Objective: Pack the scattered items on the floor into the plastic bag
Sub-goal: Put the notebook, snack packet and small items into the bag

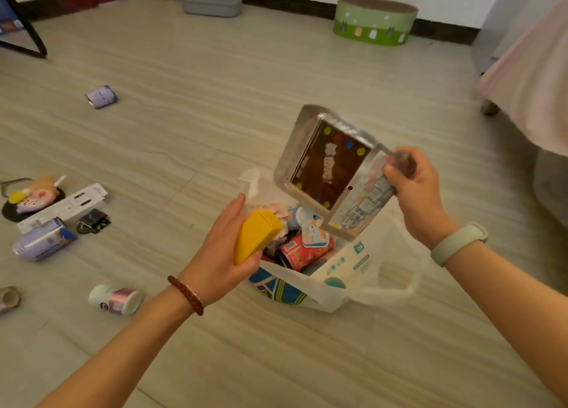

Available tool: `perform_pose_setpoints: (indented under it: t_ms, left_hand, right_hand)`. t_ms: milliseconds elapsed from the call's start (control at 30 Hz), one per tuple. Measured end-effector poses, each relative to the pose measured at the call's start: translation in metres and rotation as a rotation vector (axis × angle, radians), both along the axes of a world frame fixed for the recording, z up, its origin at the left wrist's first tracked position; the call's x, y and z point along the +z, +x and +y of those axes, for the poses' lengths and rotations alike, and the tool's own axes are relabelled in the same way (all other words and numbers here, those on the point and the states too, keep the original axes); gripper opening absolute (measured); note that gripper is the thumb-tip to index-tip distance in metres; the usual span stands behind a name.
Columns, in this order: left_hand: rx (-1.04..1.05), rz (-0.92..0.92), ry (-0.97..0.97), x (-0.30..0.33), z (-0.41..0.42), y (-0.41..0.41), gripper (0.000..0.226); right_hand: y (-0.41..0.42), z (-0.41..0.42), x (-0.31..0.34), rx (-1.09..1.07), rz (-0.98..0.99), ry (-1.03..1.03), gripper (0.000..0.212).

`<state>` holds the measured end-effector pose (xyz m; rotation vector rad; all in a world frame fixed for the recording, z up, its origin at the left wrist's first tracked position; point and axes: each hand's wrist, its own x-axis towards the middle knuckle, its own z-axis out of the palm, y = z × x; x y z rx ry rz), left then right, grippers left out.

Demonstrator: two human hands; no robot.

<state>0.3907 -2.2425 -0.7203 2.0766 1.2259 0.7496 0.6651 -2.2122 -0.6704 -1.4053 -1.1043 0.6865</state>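
Head-worn view, forward and downward

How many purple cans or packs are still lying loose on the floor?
2. One purple can lies alone far left, well beyond the plastic bag. One purple pack lies at the left edge beside the white box. Others may be hidden out of frame.

The white plastic bag (353, 269) sits open on the floor at centre, with a red can (302, 252), a blue-and-yellow striped pack (276, 288) and other wrappers inside. A yellow box (256, 237) is tilted over the bag's 9 o'clock rim, and a silver foil pouch with a brown printed panel (325, 165) hangs above its 12 o'clock side. Out at 9 o'clock lie a purple pack (43, 243), a long white box (63, 208), a small black item (93, 220) and a plush toy (30, 195); a white-and-pink cup (115, 298) lies on its side at 8 o'clock, a purple can (101, 96) at 10 o'clock.
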Motion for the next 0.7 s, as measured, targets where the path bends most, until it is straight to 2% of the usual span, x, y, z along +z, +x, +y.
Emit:
perform_pose_setpoints:
  t_ms: [100, 167, 267, 367, 433, 500, 567, 700]
  left_hand:
    - [-0.066, 0.314, 0.079, -0.013, 0.010, 0.005, 0.069]
    - [-0.052, 0.416, 0.102, -0.016, 0.016, 0.006, 0.074]
    - [-0.001, 0.248, 0.155, -0.007, 0.014, 0.005, 0.065]
    - [0.052, -0.037, 0.044, 0.004, 0.005, 0.001, 0.041]
    - [0.169, -0.194, 0.002, 0.008, 0.000, -0.003, 0.042]
    - [0.310, -0.317, 0.036, 0.012, 0.001, -0.009, 0.044]
    - [0.377, -0.421, 0.086, 0.018, 0.003, -0.015, 0.046]
    - [0.343, -0.477, 0.084, 0.024, 0.003, -0.017, 0.037]
  right_hand:
    - [-0.008, -0.003, -0.008, 0.034, -0.042, -0.022, 0.019]
    - [-0.005, -0.002, -0.011, 0.051, -0.018, -0.069, 0.019]
    - [0.004, -0.002, -0.015, 0.127, -0.012, -0.162, 0.028]
    - [0.003, -0.008, -0.018, 0.247, -0.166, -0.197, 0.025]
    - [-0.005, -0.008, -0.019, 0.293, -0.290, -0.223, 0.021]
    - [-0.018, -0.005, -0.020, 0.322, -0.314, -0.283, 0.019]
    - [-0.034, -0.002, -0.024, 0.327, -0.194, -0.388, 0.016]
    - [-0.063, 0.009, -0.036, 0.151, 0.305, -0.628, 0.021]
